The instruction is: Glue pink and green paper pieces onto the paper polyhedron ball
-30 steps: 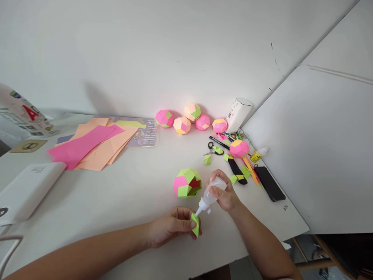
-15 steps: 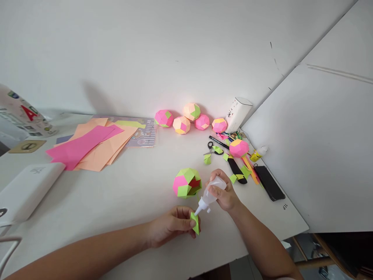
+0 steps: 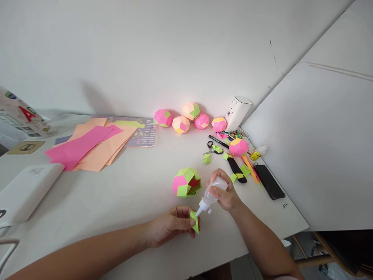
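Note:
Between the thumb and fingers of my left hand (image 3: 175, 223) is a small folded green paper piece (image 3: 194, 225). My right hand (image 3: 223, 192) grips a translucent glue bottle (image 3: 214, 191), tilted down so its white nozzle meets the upper edge of the green piece. Whether glue is coming out is too small to see. Just beyond my hands sits a green and pink paper ball (image 3: 183, 186), with an opening on its right side that shows a red inside.
Several finished paper balls (image 3: 181, 125) line the wall. Scissors (image 3: 214, 148), a black and yellow cutter (image 3: 236, 169), green scraps (image 3: 207, 158), a yellow glue bottle (image 3: 257, 153) and a phone (image 3: 268, 181) lie right. Paper sheets (image 3: 84, 146) and a white device (image 3: 30, 190) are left.
The glue nozzle has slid slightly right along the edge of the green piece. My left hand stays nearly still, and the rest shifts only a little with the camera.

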{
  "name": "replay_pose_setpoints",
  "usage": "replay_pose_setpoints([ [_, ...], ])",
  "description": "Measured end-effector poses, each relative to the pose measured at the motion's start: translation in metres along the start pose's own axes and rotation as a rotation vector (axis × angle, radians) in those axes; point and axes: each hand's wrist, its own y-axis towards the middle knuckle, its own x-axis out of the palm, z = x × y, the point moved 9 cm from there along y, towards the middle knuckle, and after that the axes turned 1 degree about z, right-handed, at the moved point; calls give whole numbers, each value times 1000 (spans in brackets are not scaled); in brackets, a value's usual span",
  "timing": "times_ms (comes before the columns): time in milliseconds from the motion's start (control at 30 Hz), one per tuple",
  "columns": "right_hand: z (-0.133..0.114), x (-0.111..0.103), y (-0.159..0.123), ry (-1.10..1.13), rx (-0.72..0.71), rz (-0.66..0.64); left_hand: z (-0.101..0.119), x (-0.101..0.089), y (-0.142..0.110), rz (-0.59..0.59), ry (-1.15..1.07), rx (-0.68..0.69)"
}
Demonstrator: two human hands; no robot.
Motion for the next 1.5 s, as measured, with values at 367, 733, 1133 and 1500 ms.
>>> replay_pose_setpoints([
  [367, -2, 3, -1, -76, -6, -5, -1, -2, 1, 5, 7, -11],
  [733, -4, 5, -2, -72, -10, -39, -2, -1, 0, 9, 12, -21],
  [1133, -3, 5, -2, -26, -5, -55, -1, -2, 0, 26, 28, -39],
  [1500, -1, 4, -2, -62, -5, -36, -1, 0, 0, 15, 51, -35],
])
